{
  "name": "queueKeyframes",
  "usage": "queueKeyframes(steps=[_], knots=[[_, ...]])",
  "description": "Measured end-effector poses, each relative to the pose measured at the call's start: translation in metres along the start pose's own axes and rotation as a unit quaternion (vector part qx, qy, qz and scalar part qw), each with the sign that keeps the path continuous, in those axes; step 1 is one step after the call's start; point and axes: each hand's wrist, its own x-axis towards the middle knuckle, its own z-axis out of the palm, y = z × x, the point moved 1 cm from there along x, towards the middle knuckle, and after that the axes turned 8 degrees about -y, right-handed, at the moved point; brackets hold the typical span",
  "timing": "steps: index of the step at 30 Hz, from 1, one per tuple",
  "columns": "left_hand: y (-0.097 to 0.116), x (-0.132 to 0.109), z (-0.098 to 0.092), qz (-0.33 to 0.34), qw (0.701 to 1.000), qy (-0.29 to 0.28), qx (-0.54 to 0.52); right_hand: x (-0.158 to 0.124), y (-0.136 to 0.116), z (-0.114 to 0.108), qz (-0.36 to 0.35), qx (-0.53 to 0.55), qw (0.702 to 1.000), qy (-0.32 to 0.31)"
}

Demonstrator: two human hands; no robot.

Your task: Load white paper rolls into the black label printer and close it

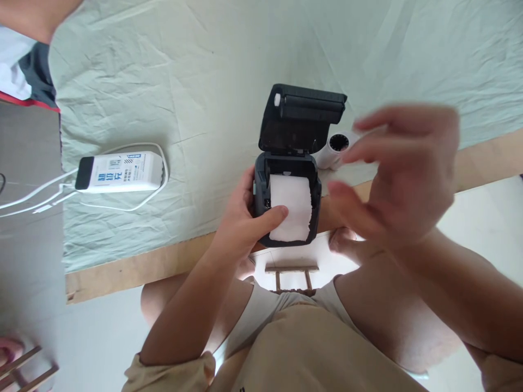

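My left hand is wrapped round a small black thermal printer at the table's near edge, its thumb pressing on the white paper in the compartment. The hinged lid stands up, showing a dark roller. The loose end of the paper lies toward me with a ragged edge. To the right, my right hand is blurred by motion; its thumb and fingers are apart, and I see nothing between them. Beyond its fingertips lies a white paper roll with a dark core, partly hidden by the printer.
A pale green cloth covers the table, whose wooden edge faces me. At left lies a white power strip or charger with white cables. Another person's arm reaches in at top left. A wooden stool shows below.
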Motion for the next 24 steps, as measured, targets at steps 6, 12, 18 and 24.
queueKeyframes(steps=[6, 12, 18, 24], knots=[[-0.002, 0.002, -0.003, 0.011, 1.0, -0.01, 0.025, 0.007, 0.004, -0.007, 0.072, 0.058, 0.996, -0.008], [-0.006, 0.001, -0.008, 0.022, 0.999, -0.036, 0.023, -0.013, -0.002, 0.004, 0.17, 0.162, 0.968, -0.084], [-0.002, -0.002, 0.0, 0.004, 1.0, -0.014, -0.019, -0.016, 0.003, 0.011, 0.309, 0.239, 0.906, -0.166], [-0.004, 0.005, 0.002, 0.05, 0.998, 0.005, -0.039, -0.013, 0.006, 0.014, 0.331, 0.201, 0.901, -0.198]])
